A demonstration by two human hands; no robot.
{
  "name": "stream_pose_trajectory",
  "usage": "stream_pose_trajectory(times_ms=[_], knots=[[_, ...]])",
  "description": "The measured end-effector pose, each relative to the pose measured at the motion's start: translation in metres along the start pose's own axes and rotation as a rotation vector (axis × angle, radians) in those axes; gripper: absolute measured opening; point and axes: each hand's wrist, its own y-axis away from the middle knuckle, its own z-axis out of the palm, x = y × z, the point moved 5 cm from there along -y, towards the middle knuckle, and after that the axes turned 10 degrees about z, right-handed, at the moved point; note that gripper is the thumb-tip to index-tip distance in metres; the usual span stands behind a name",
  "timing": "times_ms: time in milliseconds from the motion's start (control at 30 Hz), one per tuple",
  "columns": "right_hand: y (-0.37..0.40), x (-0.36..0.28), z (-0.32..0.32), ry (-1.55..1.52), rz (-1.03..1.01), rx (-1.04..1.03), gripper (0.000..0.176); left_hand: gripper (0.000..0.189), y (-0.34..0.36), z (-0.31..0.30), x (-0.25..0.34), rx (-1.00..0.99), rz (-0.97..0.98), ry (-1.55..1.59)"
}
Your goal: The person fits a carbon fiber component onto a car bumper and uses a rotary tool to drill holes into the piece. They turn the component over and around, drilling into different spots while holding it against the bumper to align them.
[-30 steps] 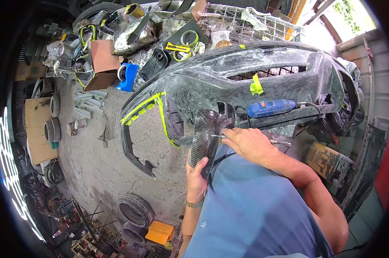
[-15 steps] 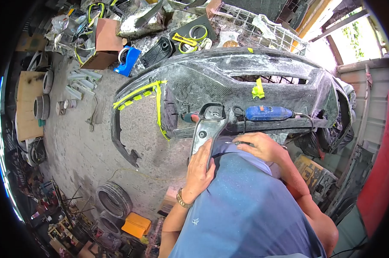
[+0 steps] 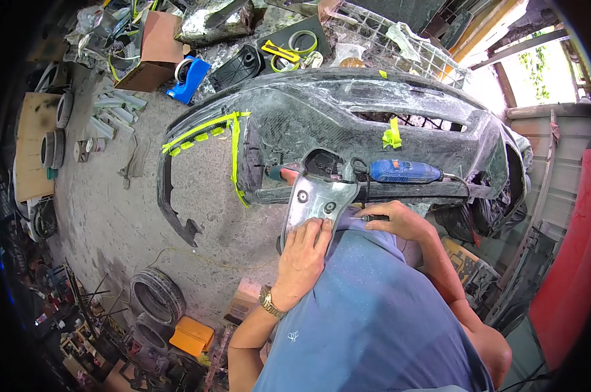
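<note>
My left hand (image 3: 302,256), with a watch at the wrist, grips the lower end of a silver-faced part (image 3: 313,196). Its fingers lie over the face, and the thumb side is partly hidden. Two round dark-ringed holes show on this part, with a black hollow section at its top. Between the fingers of my right hand (image 3: 403,222) is a small tool (image 3: 376,217) with a dark handle and a thin metal tip pointing left, close to the part's right edge. Just beyond, a blue rotary tool (image 3: 406,171) rests on a large dark bumper (image 3: 308,124).
Yellow tape (image 3: 235,157) runs along the bumper's left opening. Behind it are a blue tape dispenser (image 3: 189,83), a cardboard box (image 3: 158,49) and a yellow cutter (image 3: 281,51). Tyres (image 3: 158,297) and an orange box (image 3: 192,336) sit on the floor at lower left.
The silver-faced part has turned so its face and second hole now show. My left hand shifted slightly left and down with it. The small tool in my right hand has come into view.
</note>
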Motion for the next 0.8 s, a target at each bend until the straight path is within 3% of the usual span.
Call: stream_pose_trajectory(times_ms=[200, 433, 500, 633, 800], knots=[[0.001, 0.013, -0.007, -0.015, 0.108, -0.117, 0.037, 0.045, 0.002, 0.0, -0.001, -0.044, 0.076, -0.086], [0.001, 0.006, -0.015, -0.059, 0.281, -0.256, 0.038, 0.046, 0.033, 0.039, -0.028, -0.082, 0.162, -0.236], [-0.005, -0.004, -0.014, -0.007, 0.128, -0.162, 0.035, 0.044, 0.04, 0.05, -0.03, -0.087, 0.214, -0.324], [-0.012, -0.014, -0.002, 0.207, 0.049, -0.098, 0.037, 0.043, 0.041, 0.06, -0.034, -0.072, 0.176, -0.323], [-0.015, -0.015, -0.002, 0.228, 0.079, -0.11, 0.035, 0.046, 0.04, 0.064, -0.038, -0.068, 0.188, -0.367]])
